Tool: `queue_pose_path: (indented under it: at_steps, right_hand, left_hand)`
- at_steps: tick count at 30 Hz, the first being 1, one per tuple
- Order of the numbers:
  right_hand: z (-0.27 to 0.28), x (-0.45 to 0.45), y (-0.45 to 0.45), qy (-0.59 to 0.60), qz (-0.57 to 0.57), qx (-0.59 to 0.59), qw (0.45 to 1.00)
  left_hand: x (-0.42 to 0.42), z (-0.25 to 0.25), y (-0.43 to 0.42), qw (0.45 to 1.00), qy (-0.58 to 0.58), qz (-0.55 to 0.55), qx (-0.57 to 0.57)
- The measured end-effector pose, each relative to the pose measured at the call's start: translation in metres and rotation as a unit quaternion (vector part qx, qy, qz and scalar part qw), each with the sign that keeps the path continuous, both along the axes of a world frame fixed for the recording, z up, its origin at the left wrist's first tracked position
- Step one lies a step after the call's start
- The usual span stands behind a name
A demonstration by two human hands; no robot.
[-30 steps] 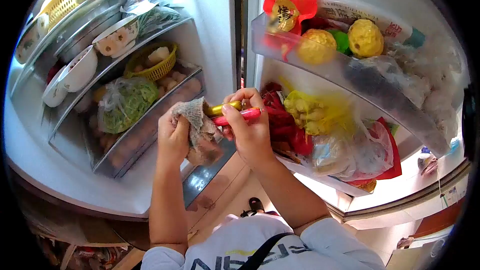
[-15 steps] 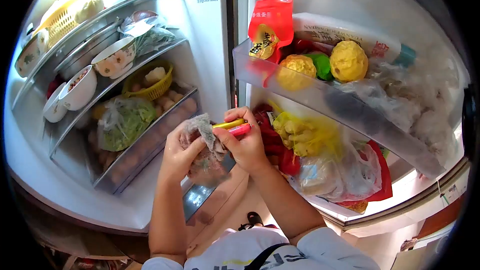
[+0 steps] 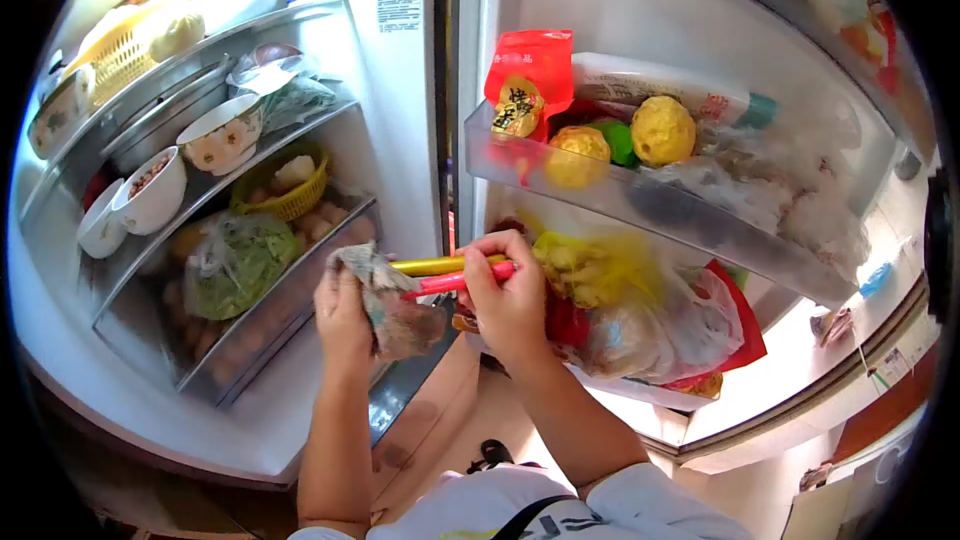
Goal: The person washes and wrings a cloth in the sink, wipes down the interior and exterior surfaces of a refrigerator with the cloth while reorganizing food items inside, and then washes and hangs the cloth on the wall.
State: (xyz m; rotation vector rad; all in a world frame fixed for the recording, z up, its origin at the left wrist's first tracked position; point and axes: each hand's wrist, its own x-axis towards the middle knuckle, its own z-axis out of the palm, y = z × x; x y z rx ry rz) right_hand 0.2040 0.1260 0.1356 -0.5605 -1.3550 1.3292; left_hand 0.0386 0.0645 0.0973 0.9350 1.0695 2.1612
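Observation:
My left hand [image 3: 341, 312] is closed round a crumpled grey-brown cloth [image 3: 398, 312], whose lower part hangs loose. Between the fingers and thumb of my right hand [image 3: 512, 298] are two slim pen-like sticks, one gold [image 3: 430, 266] and one pink [image 3: 438, 285]. Both point left, and their far ends meet the cloth's edge. I cannot tell exactly what kind of sticks they are. The two hands are level with each other, in front of the gap between the open fridge and its door.
Left, fridge shelves hold white bowls [image 3: 150, 190], a yellow basket [image 3: 290, 198], bagged greens [image 3: 240, 265] and a clear drawer [image 3: 290, 315]. On the right, a door bin [image 3: 640, 195] carries a red packet [image 3: 530, 70] and yellow balls [image 3: 664, 130]; below it are plastic bags [image 3: 630, 340].
My right hand has moved slightly right and down, so more of the gold and pink sticks shows. My left hand has shifted a little left with the cloth. The view has turned slightly.

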Motion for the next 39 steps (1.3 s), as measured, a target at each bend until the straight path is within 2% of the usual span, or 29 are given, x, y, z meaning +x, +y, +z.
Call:
queue_pose_path:
  at_steps: [1,3,5,6,9,11,14,16,19,22,25,31,37,39]
  right_hand:
    - [0.011,0.012,-0.006,-0.008,-0.044,0.118,0.992]
    - [0.037,0.036,-0.018,-0.028,-0.127,0.346,0.929]
    - [0.065,0.063,-0.037,0.033,-0.158,0.399,0.903]
    - [0.085,0.090,-0.042,-0.060,-0.241,0.473,0.845]
    - [0.142,0.113,-0.042,0.124,-0.418,0.377,0.817]
    - [0.178,0.135,-0.030,0.051,-0.441,0.385,0.809]
    - [0.207,0.131,0.006,-0.027,-0.350,0.369,0.860]
    - [0.214,0.114,0.021,-0.064,-0.323,0.375,0.867]
    - [0.228,0.101,0.045,-0.151,-0.364,0.412,0.822]
    - [0.241,0.103,0.054,-0.377,-0.331,0.380,0.777]
    - [0.246,0.109,0.065,-0.433,-0.343,0.454,0.699]
    - [0.233,0.114,0.064,-0.511,-0.485,0.489,0.515]
    - [0.226,0.115,0.027,-0.355,-0.530,0.556,0.533]
    - [0.209,0.096,-0.010,-0.228,-0.453,0.600,0.619]
  left_hand:
    - [-0.001,0.001,0.000,1.000,-0.021,-0.003,0.002]
    - [-0.010,0.004,-0.004,0.998,-0.065,-0.006,0.006]
    - [-0.016,0.000,-0.001,0.994,-0.095,-0.039,0.030]
    - [-0.013,0.004,-0.002,0.992,-0.106,-0.055,0.037]
    - [-0.008,0.004,0.003,0.987,-0.129,-0.079,0.053]
    - [-0.008,-0.002,0.007,0.987,-0.126,-0.087,0.043]
    - [0.003,0.004,0.012,0.985,-0.143,-0.090,0.042]
    - [0.009,0.003,0.015,0.979,-0.145,-0.131,0.056]
    - [0.015,0.005,0.017,0.980,-0.136,-0.139,0.048]
    - [0.014,0.004,0.016,0.982,-0.116,-0.145,0.042]
    - [0.015,0.006,0.011,0.984,-0.106,-0.143,0.029]
    - [0.010,0.004,0.005,0.988,-0.080,-0.131,0.013]
    - [0.005,0.005,0.002,0.983,-0.114,-0.135,0.042]
    - [-0.001,-0.001,0.003,0.980,-0.145,-0.122,0.067]
